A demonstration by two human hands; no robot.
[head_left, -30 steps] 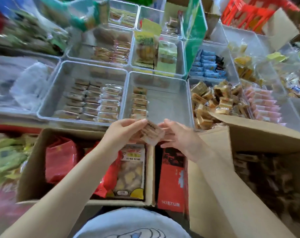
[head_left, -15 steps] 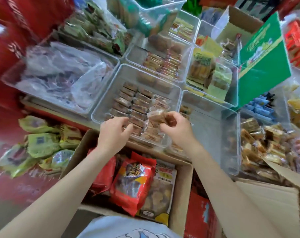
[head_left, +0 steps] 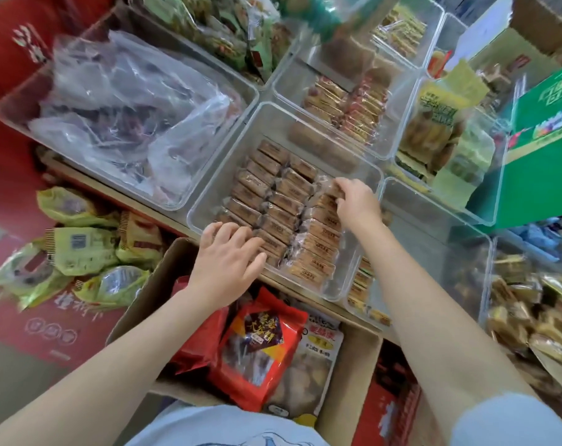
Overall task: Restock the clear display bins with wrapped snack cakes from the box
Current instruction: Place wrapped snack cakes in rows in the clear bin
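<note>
- The right hand [head_left: 353, 201] is pinching a wrapped snack cake [head_left: 332, 188] at the far end of the right-hand row inside the clear bin [head_left: 273, 123].
- The left hand [head_left: 228, 255] is lying with straight, spread fingers on the near cakes (holding nothing).
- The cardboard box [head_left: 144, 304] is sitting just below the bin, holding a red bag [head_left: 257, 346].
</note>
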